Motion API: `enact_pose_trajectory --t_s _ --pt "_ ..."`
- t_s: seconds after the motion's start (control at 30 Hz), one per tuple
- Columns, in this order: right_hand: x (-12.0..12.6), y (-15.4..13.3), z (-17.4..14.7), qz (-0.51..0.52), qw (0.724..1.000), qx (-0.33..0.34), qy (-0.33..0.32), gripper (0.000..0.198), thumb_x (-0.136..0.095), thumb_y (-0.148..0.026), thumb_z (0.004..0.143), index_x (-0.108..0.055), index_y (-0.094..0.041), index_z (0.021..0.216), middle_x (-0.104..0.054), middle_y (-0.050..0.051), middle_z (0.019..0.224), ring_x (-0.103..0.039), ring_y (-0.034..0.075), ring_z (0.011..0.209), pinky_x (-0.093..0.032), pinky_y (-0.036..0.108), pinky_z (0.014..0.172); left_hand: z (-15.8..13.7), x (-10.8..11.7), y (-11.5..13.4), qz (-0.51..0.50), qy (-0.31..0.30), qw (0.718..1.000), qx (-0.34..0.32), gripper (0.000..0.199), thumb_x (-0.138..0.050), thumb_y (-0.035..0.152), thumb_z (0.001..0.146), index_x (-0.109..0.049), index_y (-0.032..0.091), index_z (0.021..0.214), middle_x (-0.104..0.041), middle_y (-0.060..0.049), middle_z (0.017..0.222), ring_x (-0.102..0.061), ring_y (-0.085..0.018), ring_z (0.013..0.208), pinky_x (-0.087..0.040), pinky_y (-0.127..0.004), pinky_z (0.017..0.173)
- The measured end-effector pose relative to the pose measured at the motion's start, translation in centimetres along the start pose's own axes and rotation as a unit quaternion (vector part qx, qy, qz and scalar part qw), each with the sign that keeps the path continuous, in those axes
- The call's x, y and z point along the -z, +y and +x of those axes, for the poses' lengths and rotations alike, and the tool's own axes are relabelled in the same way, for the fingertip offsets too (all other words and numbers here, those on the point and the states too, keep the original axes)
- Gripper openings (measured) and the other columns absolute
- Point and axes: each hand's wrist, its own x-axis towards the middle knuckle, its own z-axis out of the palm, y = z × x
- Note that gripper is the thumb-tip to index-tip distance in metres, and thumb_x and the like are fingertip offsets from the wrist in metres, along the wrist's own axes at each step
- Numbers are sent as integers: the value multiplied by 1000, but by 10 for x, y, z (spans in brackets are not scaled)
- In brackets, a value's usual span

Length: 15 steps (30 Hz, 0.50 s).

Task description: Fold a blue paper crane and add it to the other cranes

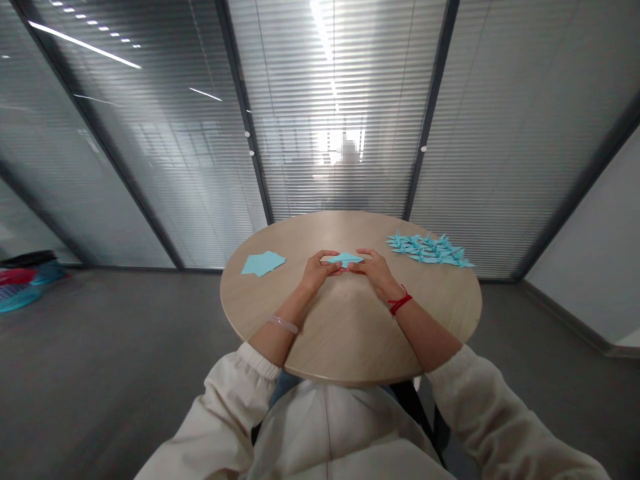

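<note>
Between my two hands is a piece of folded light-blue paper, a flat pointed shape held over the middle of the round table. My left hand grips its left end, thumb at the near edge and fingers along the far side. On the right end, my right hand pinches it the same way. The fingers cover both ends of the paper, so its full outline is hidden. Left of my hands lie several flat blue paper sheets, overlapping. To the right, several folded blue paper cranes sit in rows.
The round wooden table reaches close to my body. Behind it stands a glass wall with blinds. Blue and red baskets rest on the grey floor at far left. A white wall is on the right.
</note>
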Motion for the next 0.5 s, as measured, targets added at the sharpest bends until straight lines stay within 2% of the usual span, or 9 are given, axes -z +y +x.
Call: enact_pose_trajectory --t_s 0.27,0.5 --pt "4 3 2 20 1000 7 -10 54 -81 -20 61 -51 -18 106 -72 1 72 -72 20 72 -58 39 85 -7 2 5 -14 -21 1000 0 49 -76 20 71 -51 14 112 -72 -3 74 -71 -17 75 -56 -34 82" --pt "5 5 2 14 999 30 -27 47 -75 -25 66 -51 -19 106 -73 4 79 -73 24 78 -58 42 84 -3 5 1 -19 -18 1000 14 45 -74 22 73 -50 15 111 -70 -1 73 -71 -17 78 -54 -35 85"
